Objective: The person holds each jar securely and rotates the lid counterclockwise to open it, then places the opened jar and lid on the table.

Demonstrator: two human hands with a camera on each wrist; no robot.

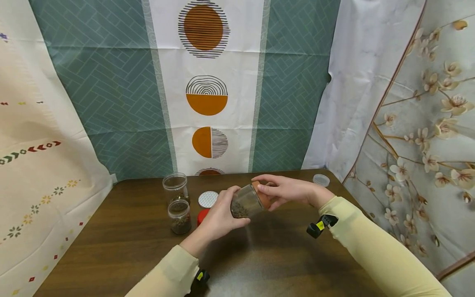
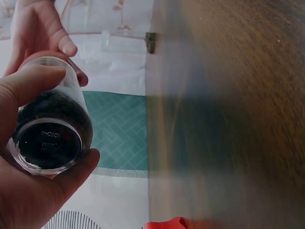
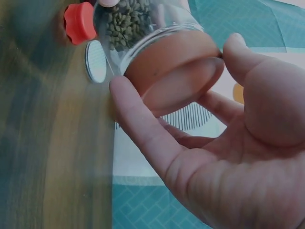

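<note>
On the base of the clear jar (image 2: pixel 56 110) in my left grip (image 1: pixel 222 212), I saw small moulded characters (image 2: pixel 49 140), too dim to read surely; I could read nothing else.

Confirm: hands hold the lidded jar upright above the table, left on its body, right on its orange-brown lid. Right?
Not upright: the head view shows the lidded jar tilted well over, lid end toward the right. The rest holds: above the table, left hand on its body, right hand on its orange-brown lid.
</note>
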